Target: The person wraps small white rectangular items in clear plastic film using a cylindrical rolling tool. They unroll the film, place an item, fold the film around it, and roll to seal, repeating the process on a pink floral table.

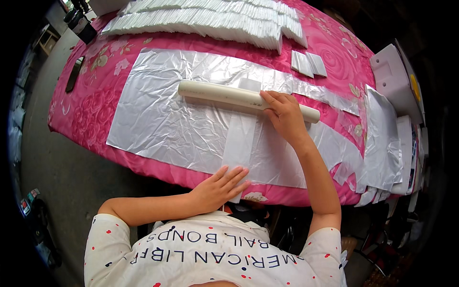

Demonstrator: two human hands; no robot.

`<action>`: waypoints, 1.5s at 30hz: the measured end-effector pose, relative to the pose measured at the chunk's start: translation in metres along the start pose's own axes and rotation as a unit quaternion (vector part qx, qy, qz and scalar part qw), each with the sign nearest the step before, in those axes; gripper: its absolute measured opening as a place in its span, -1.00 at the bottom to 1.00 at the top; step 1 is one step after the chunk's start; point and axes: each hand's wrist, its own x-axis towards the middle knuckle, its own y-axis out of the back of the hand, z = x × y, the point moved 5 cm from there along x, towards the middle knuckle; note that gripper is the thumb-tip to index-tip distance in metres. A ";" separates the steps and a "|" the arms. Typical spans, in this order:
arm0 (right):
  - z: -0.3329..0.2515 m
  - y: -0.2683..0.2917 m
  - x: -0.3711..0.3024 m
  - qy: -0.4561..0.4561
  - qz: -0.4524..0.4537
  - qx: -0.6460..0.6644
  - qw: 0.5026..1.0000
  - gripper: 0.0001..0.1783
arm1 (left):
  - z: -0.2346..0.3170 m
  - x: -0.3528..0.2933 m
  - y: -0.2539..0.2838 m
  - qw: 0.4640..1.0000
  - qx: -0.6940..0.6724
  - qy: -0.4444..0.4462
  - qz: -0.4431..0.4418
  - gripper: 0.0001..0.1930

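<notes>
A white plastic pipe (217, 94) lies crosswise over a silvery plastic sheet (153, 105) spread on the table. My right hand (287, 115) is closed over the pipe right of its middle, thumb toward me and fingers on the top. Beneath the pipe runs a pale, translucent folded strip (240, 136), reaching from just beyond the pipe down to the near table edge. On the near end of that strip my left hand (219, 190) rests flat, its fingers spread. The sheet is creased, mostly left of the strip.
Long rows of white folded packets (205, 26) line the far side. Two small packet piles (302, 64) sit nearer. Silvery scraps (330, 98) and stacked sheets (382, 143) lie right, by a white foam box (394, 79). A phone (75, 74) and dark bottle (81, 26) stay left.
</notes>
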 end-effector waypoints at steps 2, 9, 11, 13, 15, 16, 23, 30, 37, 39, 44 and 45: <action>0.016 0.001 0.013 -0.023 -0.002 -0.011 1.000 -0.50 | 0.001 -0.002 0.003 0.999 0.017 -0.044 -0.001 -0.41; -0.032 0.007 -0.007 0.047 -0.068 0.083 0.993 -0.49 | -0.020 -0.016 0.013 0.994 -0.033 -0.092 0.053 -0.52; -0.057 -0.006 -0.034 0.097 -0.173 0.149 0.969 -0.52 | -0.024 -0.019 0.014 0.987 -0.099 -0.106 0.070 -0.55; -0.077 -0.009 -0.054 0.123 -0.209 0.159 0.957 -0.53 | -0.030 -0.020 0.019 0.975 -0.165 -0.122 0.090 -0.57; -0.091 -0.006 -0.061 0.128 -0.213 0.156 0.956 -0.54 | -0.036 -0.018 0.027 0.957 -0.233 -0.129 0.112 -0.56; -0.093 -0.007 -0.064 0.123 -0.197 0.146 0.962 -0.54 | -0.039 -0.018 0.029 0.950 -0.254 -0.126 0.127 -0.56; -0.085 -0.019 -0.083 0.083 -0.068 0.051 0.993 -0.59 | -0.064 0.004 0.045 0.968 -0.214 -0.015 0.133 -0.30; -0.076 -0.012 -0.077 0.022 -0.060 0.089 0.994 -0.68 | -0.079 0.015 0.045 0.958 -0.227 0.022 0.174 -0.25; -0.038 -0.023 -0.051 -0.358 -0.169 0.288 0.872 -0.76 | -0.110 0.023 0.039 0.819 -0.469 0.253 0.211 -0.40; -0.032 -0.027 -0.046 -0.391 -0.209 0.299 0.845 -0.75 | -0.103 0.023 0.047 0.899 -0.327 0.175 0.234 -0.34; -0.026 -0.029 -0.041 -0.431 -0.252 0.315 0.808 -0.71 | -0.069 0.034 0.033 0.980 -0.145 0.106 0.082 -0.29; -0.026 -0.029 -0.042 -0.430 -0.244 0.314 0.810 -0.71 | -0.068 0.035 0.026 0.983 -0.126 0.116 0.062 -0.29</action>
